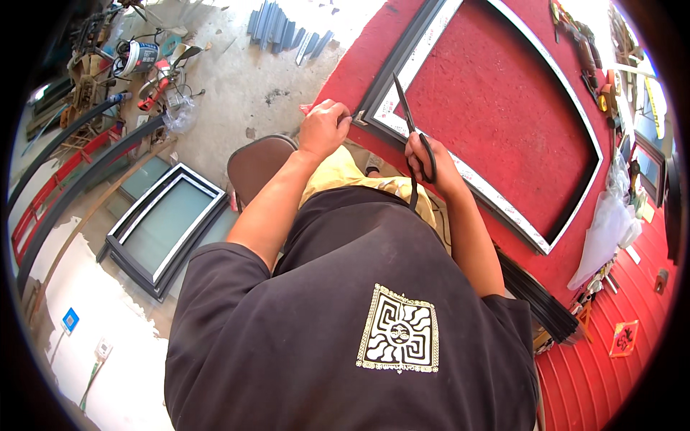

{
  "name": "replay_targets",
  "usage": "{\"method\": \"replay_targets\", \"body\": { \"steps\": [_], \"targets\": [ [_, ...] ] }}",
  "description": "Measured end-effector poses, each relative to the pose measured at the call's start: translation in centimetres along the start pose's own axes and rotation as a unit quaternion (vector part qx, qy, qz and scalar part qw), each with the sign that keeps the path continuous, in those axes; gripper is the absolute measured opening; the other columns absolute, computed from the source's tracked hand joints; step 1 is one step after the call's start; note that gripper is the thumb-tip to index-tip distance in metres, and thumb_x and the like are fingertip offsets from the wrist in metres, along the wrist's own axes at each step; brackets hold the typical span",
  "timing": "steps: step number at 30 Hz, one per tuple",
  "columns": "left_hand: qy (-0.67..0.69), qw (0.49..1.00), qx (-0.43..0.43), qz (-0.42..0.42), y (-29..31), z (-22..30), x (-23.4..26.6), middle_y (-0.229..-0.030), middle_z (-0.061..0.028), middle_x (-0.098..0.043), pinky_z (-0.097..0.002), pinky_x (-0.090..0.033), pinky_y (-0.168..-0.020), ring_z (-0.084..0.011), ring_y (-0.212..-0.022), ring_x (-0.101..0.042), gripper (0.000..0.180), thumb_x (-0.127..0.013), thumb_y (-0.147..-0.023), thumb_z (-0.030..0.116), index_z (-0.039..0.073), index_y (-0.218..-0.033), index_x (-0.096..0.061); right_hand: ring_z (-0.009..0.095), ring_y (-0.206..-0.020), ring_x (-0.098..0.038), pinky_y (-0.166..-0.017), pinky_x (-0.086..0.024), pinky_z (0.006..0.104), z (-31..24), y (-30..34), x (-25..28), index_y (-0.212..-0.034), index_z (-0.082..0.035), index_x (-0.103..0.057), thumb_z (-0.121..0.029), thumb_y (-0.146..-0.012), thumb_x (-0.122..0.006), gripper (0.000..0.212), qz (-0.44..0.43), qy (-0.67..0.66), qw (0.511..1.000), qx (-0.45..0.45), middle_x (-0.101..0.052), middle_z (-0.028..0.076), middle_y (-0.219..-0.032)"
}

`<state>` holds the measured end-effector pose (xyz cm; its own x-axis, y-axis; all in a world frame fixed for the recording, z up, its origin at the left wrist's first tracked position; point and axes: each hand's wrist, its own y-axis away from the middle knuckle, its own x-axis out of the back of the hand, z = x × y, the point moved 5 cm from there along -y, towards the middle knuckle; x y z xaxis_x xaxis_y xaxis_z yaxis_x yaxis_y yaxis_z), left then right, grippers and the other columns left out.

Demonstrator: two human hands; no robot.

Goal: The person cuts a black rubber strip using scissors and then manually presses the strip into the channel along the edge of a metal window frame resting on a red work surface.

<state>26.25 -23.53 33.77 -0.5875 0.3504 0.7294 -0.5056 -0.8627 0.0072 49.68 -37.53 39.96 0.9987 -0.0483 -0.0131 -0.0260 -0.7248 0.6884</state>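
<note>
My right hand (440,167) grips a pair of black-handled scissors (404,100), their long dark blades pointing up and away over the near side of a window frame (467,169). A dark strip (414,194) hangs below that hand; whether the hand holds it I cannot tell. My left hand (325,131) is closed beside the frame's near left corner, fingers curled inward. What it pinches, if anything, is hidden. The frame has one curved side, white film with small print on its face and dark edges. It lies on a red-covered table (503,86).
A brown stool seat (260,169) is by my left forearm. Glazed frames (169,223) lie on the floor at left. Grey profile pieces (277,27) lie farther off. Hand tools (581,47) and clear plastic (607,223) line the table's right side. Dark profiles (535,291) are near my right elbow.
</note>
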Motion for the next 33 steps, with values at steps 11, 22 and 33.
{"method": "replay_targets", "body": {
  "steps": [11, 22, 33],
  "targets": [
    [0.076, 0.992, 0.102, -0.024, 0.4, -2.6, -1.9, -0.095, -0.0142, -0.08, -0.0488, -0.058, -0.087, -0.0361, -0.097, -0.076, 0.014, -0.078, -0.096, 0.019, 0.007, -0.102, -0.078, 0.011, -0.056, -0.049, -0.054, -0.039, 0.029, 3.2, -1.6, -0.5, -0.095, -0.005, -0.066, -0.066, -0.107, -0.067, 0.061, 0.013, -0.061, 0.998, -0.027, -0.052, -0.001, -0.067],
    [0.212, 0.959, 0.181, -0.043, 0.9, -3.5, -2.4, -0.09, -0.0089, -0.081, -0.0375, -0.06, -0.073, -0.0159, -0.077, -0.075, 0.013, -0.078, -0.099, 0.012, 0.004, -0.109, -0.078, 0.01, -0.058, -0.048, -0.055, -0.039, 0.0291, 3.6, -1.7, -0.6, -0.097, -0.004, -0.067, -0.068, -0.106, -0.069, 0.065, 0.011, -0.064, 0.998, -0.009, -0.051, -0.001, -0.067],
    [0.253, 0.955, 0.151, -0.034, 1.2, -4.8, -3.5, -0.088, -0.0039, -0.077, -0.0323, -0.057, -0.075, -0.0108, -0.08, -0.069, 0.009, -0.078, -0.1, 0.01, 0.005, -0.108, -0.077, 0.01, -0.059, -0.047, -0.055, -0.04, 0.0287, 4.4, -2.1, -0.4, -0.096, -0.006, -0.067, -0.068, -0.106, -0.068, 0.063, 0.005, -0.077, 0.997, -0.012, -0.05, -0.002, -0.069]
  ]
}}
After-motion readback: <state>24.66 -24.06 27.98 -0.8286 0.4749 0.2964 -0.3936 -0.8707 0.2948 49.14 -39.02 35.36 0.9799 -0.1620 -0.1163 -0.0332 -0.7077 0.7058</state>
